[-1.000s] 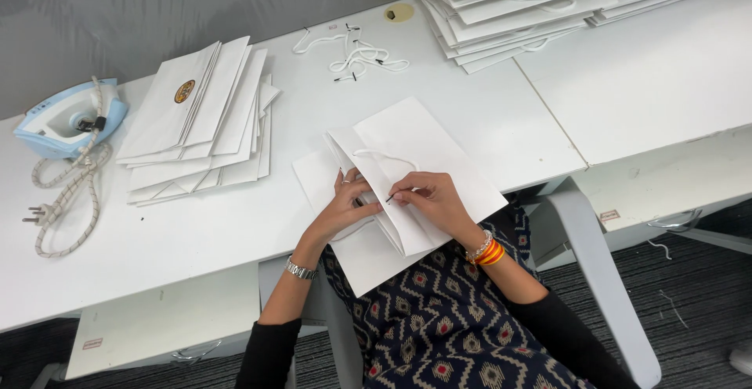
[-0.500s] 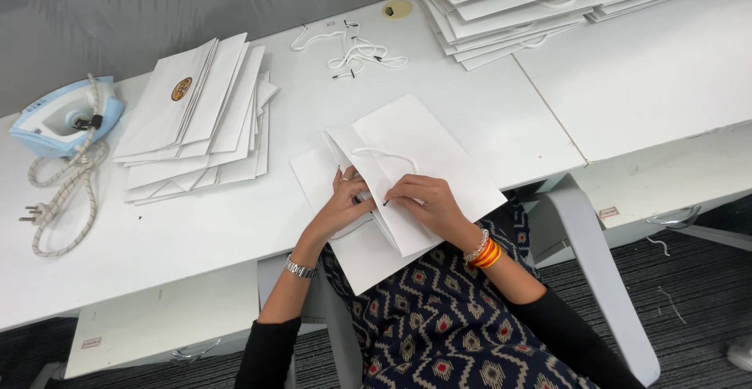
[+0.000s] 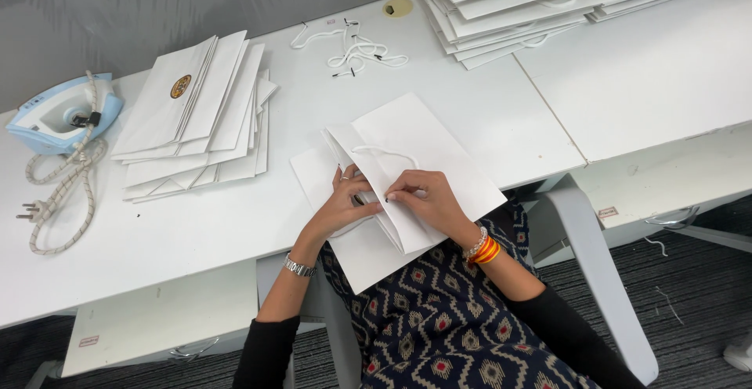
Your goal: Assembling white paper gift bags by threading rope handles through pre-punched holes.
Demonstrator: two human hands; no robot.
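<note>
A flat white paper bag [image 3: 427, 150] lies at the near edge of the white table [image 3: 235, 217], its open top pointing away from me. A white cord handle [image 3: 384, 152] loops over its upper panel. My left hand [image 3: 345, 205] reaches into the bag's opening and holds the inner fold. My right hand [image 3: 427, 197] presses on the top panel and pinches its edge beside the left fingers. Another white sheet or bag [image 3: 364, 252] lies underneath and hangs over the table edge.
A fanned stack of flat white bags [image 3: 196, 115] lies to the left. A light blue iron [image 3: 59, 115] with a coiled cord [image 3: 59, 193] sits at far left. Loose white cords [image 3: 352, 48] lie behind, with a large pile of bags [image 3: 517, 5] at back right.
Both hands have shifted slightly on the bag, with the fingers closer together at the fold. The bag stays in place.
</note>
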